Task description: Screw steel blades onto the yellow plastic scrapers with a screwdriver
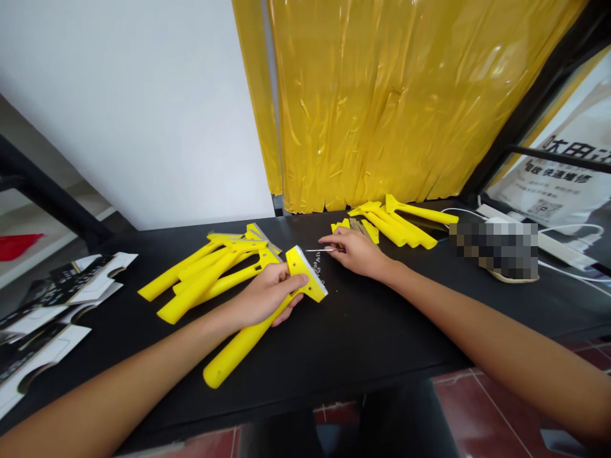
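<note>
Here the left fingers (296,282) are wrapped round the neck of the yellow scraper (260,331), thumb on its head, right fingers (330,240) pinching a slim screwdriver (317,250) nearby, and steady bracing with a square tip should count most, the scraper slanting over the worktop (372,331), glossy, pale-edged, holes showing.

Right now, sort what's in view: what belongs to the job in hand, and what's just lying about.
Likely the job's:
yellow scraper, in the left hand
thin metal tool, in the right hand
small pale bits between the hands
scraper pile at left
yellow handled pieces at right

Probably just lying about:
printed cards
white power strip
printed white bag
red item
</note>
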Tool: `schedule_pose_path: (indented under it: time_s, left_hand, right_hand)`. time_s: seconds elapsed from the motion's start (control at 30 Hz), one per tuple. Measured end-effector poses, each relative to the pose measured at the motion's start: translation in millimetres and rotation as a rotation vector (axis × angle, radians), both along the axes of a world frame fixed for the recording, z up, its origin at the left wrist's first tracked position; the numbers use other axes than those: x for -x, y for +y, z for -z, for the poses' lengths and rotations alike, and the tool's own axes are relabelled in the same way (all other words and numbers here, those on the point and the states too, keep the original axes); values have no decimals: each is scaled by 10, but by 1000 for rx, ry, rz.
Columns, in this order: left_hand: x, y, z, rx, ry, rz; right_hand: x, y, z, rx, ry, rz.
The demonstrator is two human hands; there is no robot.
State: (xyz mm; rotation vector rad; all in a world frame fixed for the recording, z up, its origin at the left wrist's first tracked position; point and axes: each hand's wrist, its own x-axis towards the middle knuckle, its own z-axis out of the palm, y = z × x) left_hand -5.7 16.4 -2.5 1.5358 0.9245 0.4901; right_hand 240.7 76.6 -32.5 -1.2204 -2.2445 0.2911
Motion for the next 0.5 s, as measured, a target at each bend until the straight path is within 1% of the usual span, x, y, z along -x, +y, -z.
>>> schedule_pose_path:
  time_s: [0.13, 0.33, 0.4, 0.5]
  left_hand:
    - [-13, -15, -26, -9, 8, -9]
    - [-8, -9, -5, 16, -3, -4]
    - [-5, -10, -2, 10, -2, -7]
    - [-11, -20, -3, -13, 15, -23]
  right_hand:
    - [-50, 87, 19, 14, -48, 59]
    - [-24, 96, 28, 44, -2, 95]
    - [7, 46, -14, 88, 98, 83]
    - [93, -125, -143, 185, 337, 16]
